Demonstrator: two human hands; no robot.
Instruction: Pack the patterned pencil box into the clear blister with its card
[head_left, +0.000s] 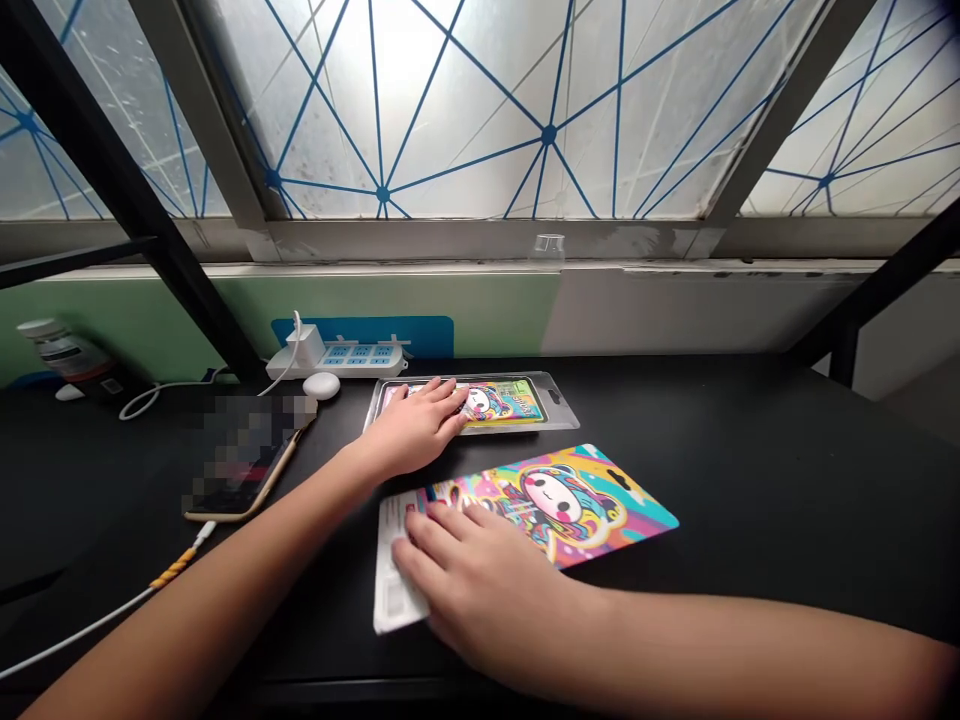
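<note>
A colourful printed backing card (577, 500) with a cartoon character and a hang hole lies slanted on the black desk. My right hand (499, 590) rests over its lower left part, fingers stretched out and slightly curved across the white printed end. Farther back lies a clear plastic blister tray (559, 400) holding a bright cartoon-printed pack (506, 400). On the left part of that pack, my left hand (420, 425) is laid with its fingers spread, hiding some of the print. Neither hand visibly grips anything.
A phone (251, 460) with a white charging cable (82, 635) lies left of my left forearm. Behind it stand a white power strip (367, 357) and a small white oval case (321, 386). A bottle (71, 355) leans at the far left. Black frame bars (142, 190) flank the desk.
</note>
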